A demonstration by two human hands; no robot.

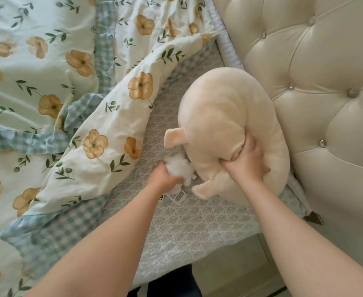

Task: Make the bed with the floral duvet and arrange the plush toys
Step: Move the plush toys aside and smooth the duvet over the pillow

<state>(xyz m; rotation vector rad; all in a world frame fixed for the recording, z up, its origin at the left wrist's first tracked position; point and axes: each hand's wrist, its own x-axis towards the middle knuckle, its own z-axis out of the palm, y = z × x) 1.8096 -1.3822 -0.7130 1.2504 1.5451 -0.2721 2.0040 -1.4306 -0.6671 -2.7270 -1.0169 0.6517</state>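
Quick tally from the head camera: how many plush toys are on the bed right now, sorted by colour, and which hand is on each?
Cream plush toys: 1, the large cream pig-like plush toy by the tufted headboard, gripped by the right hand.
White plush toys: 1, the small fluffy white plush toy with a barcode tag, held by the left hand.
Total: 2 plush toys.

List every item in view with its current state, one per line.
Floral duvet: rumpled, corner folded back.
Large cream plush: lying beside the headboard, gripped.
Small white plush: on the sheet, gripped.
Left hand: closed on small plush.
Right hand: closed on large plush.
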